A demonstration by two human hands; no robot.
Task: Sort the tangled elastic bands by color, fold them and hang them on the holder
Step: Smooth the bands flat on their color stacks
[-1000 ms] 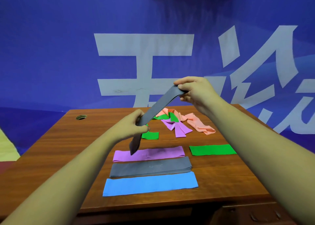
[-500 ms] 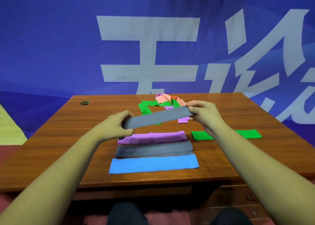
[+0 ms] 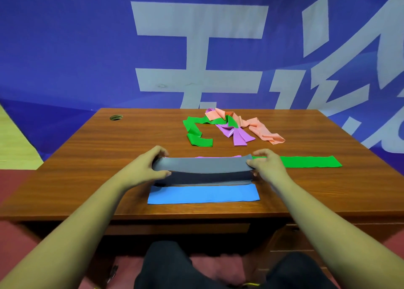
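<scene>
Two hands pinching one grey band above the grey stack

Both hands are working at desk centre. Left hand (image 3: 147, 168) is pinching the 9 o'clock end of a grey band (image 3: 203, 165), thumb underneath and fingers curling over the top edge. Right hand (image 3: 269, 166) is gripping the 3 o'clock end the same way. The band is stretching flat and level between them, sagging slightly at mid-span.

Directly beneath, a grey stack (image 3: 207, 179) of folded bands is lying on the desk (image 3: 105, 157); whether the held band is touching it cannot be told. At 6 o'clock from the stack, just beside it, a blue band (image 3: 203, 193) is lying flat. At 12 o'clock a purple band (image 3: 218, 157) is showing only as a thin strip behind the held band. At 3 o'clock a green band (image 3: 310, 162) is lying flat, its near end hiding behind the right hand.

Further out at 12 to 1 o'clock, a tangle (image 3: 231, 127) of green, purple and peach bands is sitting unsorted, well apart from the flat rows.

Surface: brown wood grain, with a cable hole (image 3: 115, 117) at the 10 o'clock corner. Room: a blue banner (image 3: 65, 48) with large pale characters is filling the background. Dark-trousered knees (image 3: 166, 264) are showing under the desk edge above red floor (image 3: 13, 234).
</scene>
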